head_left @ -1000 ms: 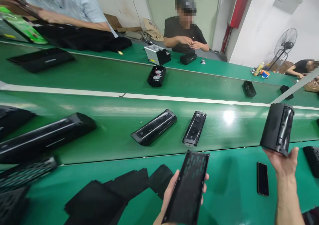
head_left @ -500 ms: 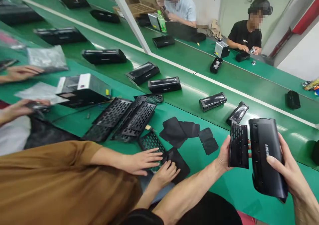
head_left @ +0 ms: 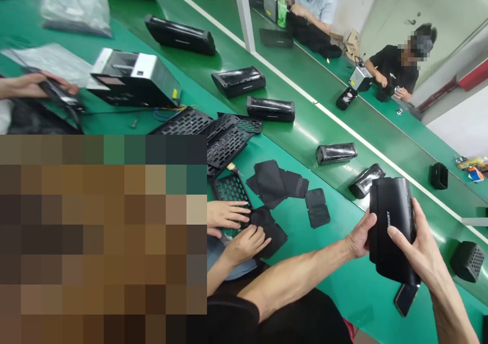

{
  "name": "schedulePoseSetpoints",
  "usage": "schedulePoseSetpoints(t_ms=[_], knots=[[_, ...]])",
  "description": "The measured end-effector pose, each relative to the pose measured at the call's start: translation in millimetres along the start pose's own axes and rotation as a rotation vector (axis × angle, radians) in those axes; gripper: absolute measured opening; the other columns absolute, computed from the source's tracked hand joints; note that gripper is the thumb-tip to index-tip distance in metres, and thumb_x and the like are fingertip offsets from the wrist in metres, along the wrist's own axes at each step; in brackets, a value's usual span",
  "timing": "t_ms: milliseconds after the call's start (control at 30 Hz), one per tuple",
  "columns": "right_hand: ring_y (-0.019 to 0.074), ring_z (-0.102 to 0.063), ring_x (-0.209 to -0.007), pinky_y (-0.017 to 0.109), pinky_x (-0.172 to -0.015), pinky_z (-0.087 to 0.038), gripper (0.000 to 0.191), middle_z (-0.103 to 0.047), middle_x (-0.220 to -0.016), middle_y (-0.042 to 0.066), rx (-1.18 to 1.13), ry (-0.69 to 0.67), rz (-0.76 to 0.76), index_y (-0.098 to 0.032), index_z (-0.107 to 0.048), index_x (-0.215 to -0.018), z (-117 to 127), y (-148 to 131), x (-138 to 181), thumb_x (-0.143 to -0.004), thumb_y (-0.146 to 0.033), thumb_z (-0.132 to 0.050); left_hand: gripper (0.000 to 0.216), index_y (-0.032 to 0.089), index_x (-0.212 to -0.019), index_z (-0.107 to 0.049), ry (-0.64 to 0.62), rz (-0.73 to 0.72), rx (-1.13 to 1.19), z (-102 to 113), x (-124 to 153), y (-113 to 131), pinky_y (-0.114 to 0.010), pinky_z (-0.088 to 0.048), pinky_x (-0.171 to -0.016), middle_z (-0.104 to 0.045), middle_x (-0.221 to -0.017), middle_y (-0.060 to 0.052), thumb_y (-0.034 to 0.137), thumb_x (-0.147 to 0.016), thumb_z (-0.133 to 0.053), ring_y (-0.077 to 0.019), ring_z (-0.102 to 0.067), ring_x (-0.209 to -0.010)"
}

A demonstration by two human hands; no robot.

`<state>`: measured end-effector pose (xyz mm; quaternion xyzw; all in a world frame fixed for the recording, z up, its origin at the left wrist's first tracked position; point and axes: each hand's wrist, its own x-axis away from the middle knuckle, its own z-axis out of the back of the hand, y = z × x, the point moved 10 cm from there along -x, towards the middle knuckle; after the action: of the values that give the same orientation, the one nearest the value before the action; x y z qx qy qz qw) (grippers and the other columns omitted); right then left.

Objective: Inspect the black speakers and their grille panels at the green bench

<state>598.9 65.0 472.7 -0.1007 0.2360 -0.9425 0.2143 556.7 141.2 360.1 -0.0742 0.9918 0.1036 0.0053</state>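
Observation:
My right hand (head_left: 421, 247) grips a black speaker housing (head_left: 398, 217) with white lettering, its thumb lying across the front. At the housing's left edge, my left hand (head_left: 360, 236) is closed with the thumb in front. It holds the black speaker grille, which is now against the housing and mostly hidden. Both hands keep these parts tilted above the green bench. Beneath the housing a dark phone (head_left: 406, 299) lies on the bench.
Beside me a co-worker's hands (head_left: 244, 240) rest on black mesh sheets and a grille panel. More black sheets (head_left: 270, 184) and stacked grilles (head_left: 229, 141) lie nearby. Several speakers (head_left: 270, 108) line the green conveyor (head_left: 305, 130). Two people sit across it.
The grille in my left hand has moved right, from beside the housing to against it. The view has shifted, and the phone and a perforated speaker at the right now show.

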Motion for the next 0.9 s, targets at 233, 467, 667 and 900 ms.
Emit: schedulePoseSetpoints(t_ms=[233,467,667,900], knots=[[0.0509,-0.047,-0.151,0.07,-0.119,-0.043,0.128,-0.045,-0.162,0.027,0.087,-0.083,-0.041,-0.017,-0.017,-0.18,-25,16,-16,-0.083,-0.086,-0.066,0.083,0.037,-0.141,-0.072,0.028,-0.012,-0.031,11,-3,-4,-0.061,-0.055,-0.104,-0.076,-0.139,-0.01,0.08,-0.071,-0.087,-0.0432,-0.065,-0.137],[0.0486,-0.039,-0.157,0.069,-0.121,-0.042,0.129,-0.03,-0.177,0.022,-0.083,-0.03,0.054,-0.023,-0.014,-0.18,-12,19,10,-0.082,-0.08,-0.077,0.099,0.027,-0.146,-0.059,0.193,-0.045,-0.002,30,-9,6,-0.052,-0.052,-0.11,-0.076,-0.128,-0.011,0.067,-0.065,-0.099,-0.036,-0.071,-0.124],[0.0497,-0.04,-0.151,0.072,-0.122,-0.036,0.115,-0.039,-0.162,0.025,-0.104,0.488,0.138,-0.018,-0.033,-0.172,-28,29,61,-0.083,-0.071,-0.084,0.114,0.029,-0.155,-0.045,0.325,-0.153,-0.029,33,-16,14,-0.05,-0.051,-0.11,-0.072,-0.127,-0.009,0.057,-0.061,-0.104,-0.0314,-0.068,-0.122],[0.0432,-0.055,-0.136,0.063,-0.116,-0.046,0.096,-0.053,-0.147,0.015,-0.225,0.434,0.039,-0.026,-0.053,-0.159,-16,56,72,-0.08,-0.068,-0.088,0.122,0.033,-0.161,-0.046,0.178,-0.192,-0.33,34,-34,86,-0.053,-0.043,-0.121,-0.058,-0.158,-0.013,0.062,-0.058,-0.103,-0.0378,-0.056,-0.144]])
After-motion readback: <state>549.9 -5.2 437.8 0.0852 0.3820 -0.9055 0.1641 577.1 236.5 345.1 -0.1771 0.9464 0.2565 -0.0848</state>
